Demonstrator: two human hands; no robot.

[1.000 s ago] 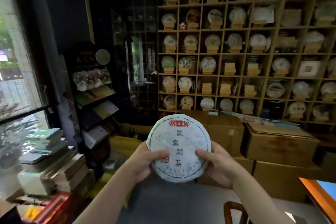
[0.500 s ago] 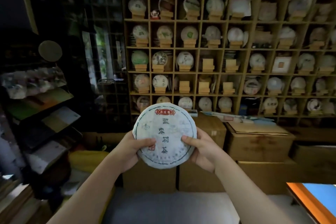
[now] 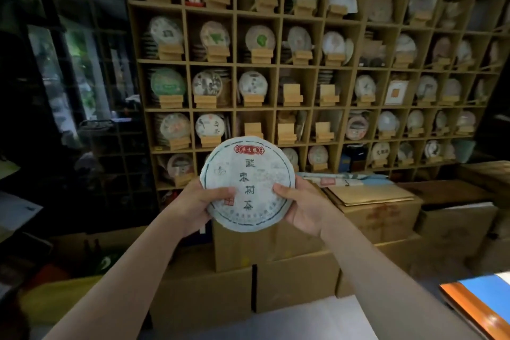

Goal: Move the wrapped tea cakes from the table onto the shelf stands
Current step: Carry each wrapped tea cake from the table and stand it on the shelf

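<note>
A round tea cake (image 3: pixel 248 174) in white paper, with a red label and dark characters, is held upright in front of me. My left hand (image 3: pixel 193 203) grips its left edge, thumb across the front. My right hand (image 3: pixel 303 208) grips its right edge the same way. Behind it rises a wooden grid shelf (image 3: pixel 276 66) with many wrapped cakes on small wooden stands. Several stands are bare, among them one (image 3: pixel 292 94) in the middle row and one (image 3: pixel 287 132) in the row below.
Stacked cardboard boxes (image 3: pixel 242 251) stand between me and the shelf, with more boxes (image 3: pixel 378 212) and flat papers to the right. An orange-edged table corner (image 3: pixel 477 303) shows at lower right. A dark glass cabinet (image 3: pixel 69 91) fills the left.
The view has swung right and closer to the shelf; the window and book stacks on the left are gone from sight. Both hands keep the same grip on the cake.
</note>
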